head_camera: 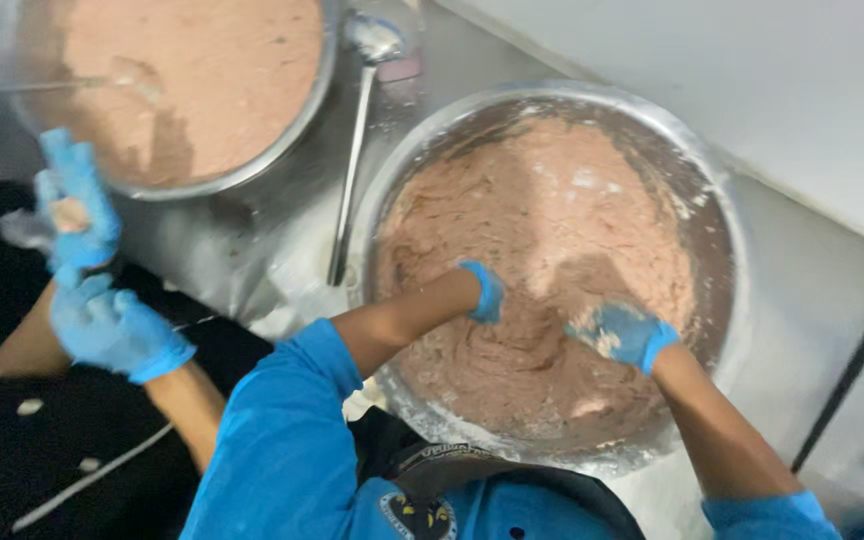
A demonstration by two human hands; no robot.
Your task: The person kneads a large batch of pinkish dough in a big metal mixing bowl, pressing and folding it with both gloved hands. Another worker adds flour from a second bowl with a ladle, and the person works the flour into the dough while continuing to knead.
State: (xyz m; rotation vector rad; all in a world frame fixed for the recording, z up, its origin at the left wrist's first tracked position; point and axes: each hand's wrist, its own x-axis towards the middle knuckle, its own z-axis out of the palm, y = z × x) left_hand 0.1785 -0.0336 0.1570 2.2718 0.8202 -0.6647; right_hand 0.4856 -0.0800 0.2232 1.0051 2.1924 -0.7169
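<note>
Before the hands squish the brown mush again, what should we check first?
1. Both hands gloved: ok. The left hand and right hand wear blue gloves.
2. Hands inside the big metal bowl: ok, both are sunk in the brown paste.
3. Grip of each hand: cannot tell, the fingers are buried in paste.
4. Long ladle out of the way: ok, it lies on the counter between the two bowls.
5. Other person's gloved hands apart: ok, they are left of the bowl, near the second bowl.
6. Bowl steady on the counter: cannot tell.
</note>
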